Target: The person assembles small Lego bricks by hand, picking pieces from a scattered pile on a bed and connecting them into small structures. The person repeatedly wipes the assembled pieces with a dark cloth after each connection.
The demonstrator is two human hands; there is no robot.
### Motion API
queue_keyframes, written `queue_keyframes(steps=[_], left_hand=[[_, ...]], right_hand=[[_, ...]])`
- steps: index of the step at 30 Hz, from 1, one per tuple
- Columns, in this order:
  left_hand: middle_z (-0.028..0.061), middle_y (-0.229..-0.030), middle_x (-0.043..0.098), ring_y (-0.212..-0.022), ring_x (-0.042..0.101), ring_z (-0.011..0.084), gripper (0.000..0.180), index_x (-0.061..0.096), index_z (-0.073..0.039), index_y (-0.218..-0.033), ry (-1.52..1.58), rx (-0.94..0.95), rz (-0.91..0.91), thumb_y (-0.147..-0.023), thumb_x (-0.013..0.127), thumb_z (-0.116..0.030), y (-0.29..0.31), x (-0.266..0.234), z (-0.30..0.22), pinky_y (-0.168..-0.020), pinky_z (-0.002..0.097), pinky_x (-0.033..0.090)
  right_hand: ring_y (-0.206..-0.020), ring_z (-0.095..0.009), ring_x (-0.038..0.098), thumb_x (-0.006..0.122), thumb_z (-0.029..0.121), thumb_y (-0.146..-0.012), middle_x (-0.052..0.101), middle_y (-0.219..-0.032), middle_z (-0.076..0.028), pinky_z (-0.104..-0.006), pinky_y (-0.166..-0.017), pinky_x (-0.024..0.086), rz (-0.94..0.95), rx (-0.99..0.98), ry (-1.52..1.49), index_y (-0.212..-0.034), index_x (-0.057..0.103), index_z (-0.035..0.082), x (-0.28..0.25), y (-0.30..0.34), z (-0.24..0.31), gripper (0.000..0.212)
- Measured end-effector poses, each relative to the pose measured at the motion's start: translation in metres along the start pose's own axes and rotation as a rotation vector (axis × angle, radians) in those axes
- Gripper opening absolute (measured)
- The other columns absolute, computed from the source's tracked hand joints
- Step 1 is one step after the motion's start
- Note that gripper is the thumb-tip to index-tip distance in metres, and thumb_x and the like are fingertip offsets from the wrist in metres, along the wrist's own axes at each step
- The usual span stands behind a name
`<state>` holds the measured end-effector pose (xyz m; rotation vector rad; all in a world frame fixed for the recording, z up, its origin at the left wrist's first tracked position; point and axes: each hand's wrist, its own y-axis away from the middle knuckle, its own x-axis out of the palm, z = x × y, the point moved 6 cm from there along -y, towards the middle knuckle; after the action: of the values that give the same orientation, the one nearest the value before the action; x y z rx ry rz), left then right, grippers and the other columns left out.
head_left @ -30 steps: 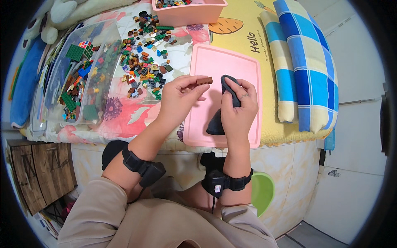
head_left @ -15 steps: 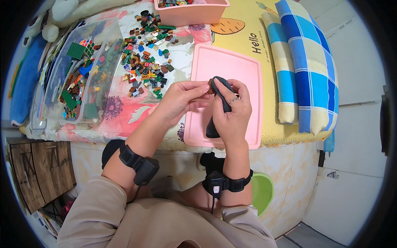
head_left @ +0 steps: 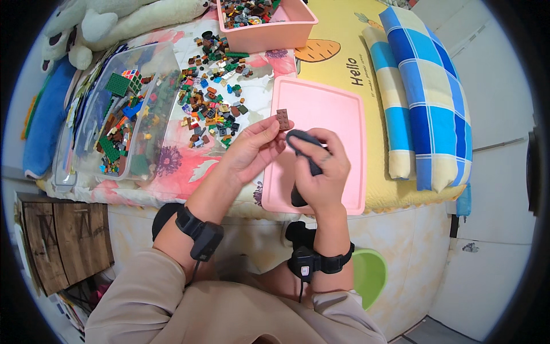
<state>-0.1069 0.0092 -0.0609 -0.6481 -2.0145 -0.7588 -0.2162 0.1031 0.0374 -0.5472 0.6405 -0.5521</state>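
Note:
Between the thumb and fingers of my left hand (head_left: 252,152) is a brown building brick (head_left: 282,118), its studs facing up. My right hand (head_left: 324,169) is closed around a dark grey cloth (head_left: 298,199), bunched under the fingers with its lower end hanging below the palm. The cloth is just right of the brick, with a small gap between them. Both hands are over a flat pink lid (head_left: 338,114) on the bed.
Loose building bricks (head_left: 215,109) lie on the flowered sheet. Farther back is a pink bin (head_left: 266,37) of bricks. A clear plastic box (head_left: 154,120) with more bricks stands at left. Folded checked bedding (head_left: 429,109) lies right; a green basin (head_left: 369,278) is on the floor.
The cloth has come off the brick, and my hands have moved slightly apart. The brick, mostly covered before, now shows fully. The whole view has shifted a little.

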Motion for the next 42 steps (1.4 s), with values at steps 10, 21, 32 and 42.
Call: queue_keyframes(steps=[10,21,32,42], left_hand=[[0.0078,-0.115,0.065,-0.09,0.059,0.0123,0.027,0.062,-0.002,-0.123,-0.045,-0.048,0.069,-0.096,0.065,-0.008,0.0,0.0,0.012,-0.08,0.0266,0.053],[0.0091,-0.107,0.072,-0.092,0.069,0.0122,0.021,0.069,0.003,-0.111,-0.357,0.114,-0.055,-0.09,0.07,0.003,0.004,0.0,0.013,-0.082,0.024,0.058],[0.0083,-0.113,0.068,-0.091,0.064,0.0134,0.029,0.063,-0.001,-0.123,-0.238,0.046,-0.03,-0.096,0.067,-0.01,0.004,-0.001,0.011,-0.084,0.0303,0.056],[0.0056,-0.102,0.07,-0.085,0.066,0.0097,0.024,0.065,-0.005,-0.115,-0.17,-0.022,-0.003,-0.093,0.071,-0.009,0.007,0.01,0.023,-0.077,0.0253,0.057]], right_hand=[[-0.083,-0.014,0.066,0.071,0.003,-0.088,0.07,-0.101,-0.011,-0.0253,-0.072,0.055,-0.119,0.82,-0.708,-0.11,0.071,-0.006,-0.002,0.012,-0.042,0.023],[-0.072,-0.009,0.064,0.076,0.005,-0.084,0.07,-0.084,-0.006,-0.0215,-0.064,0.052,-0.034,0.608,-0.345,-0.095,0.071,-0.003,0.002,0.006,-0.038,0.015],[-0.069,-0.009,0.061,0.077,0.007,-0.08,0.068,-0.078,-0.004,-0.0238,-0.063,0.05,0.042,0.749,-0.282,-0.085,0.069,-0.001,-0.008,0.009,-0.04,0.013],[-0.08,-0.011,0.065,0.078,0.001,-0.08,0.069,-0.087,-0.003,-0.024,-0.071,0.053,-0.235,0.432,-0.244,-0.09,0.07,0.001,-0.012,0.001,-0.033,0.013]])
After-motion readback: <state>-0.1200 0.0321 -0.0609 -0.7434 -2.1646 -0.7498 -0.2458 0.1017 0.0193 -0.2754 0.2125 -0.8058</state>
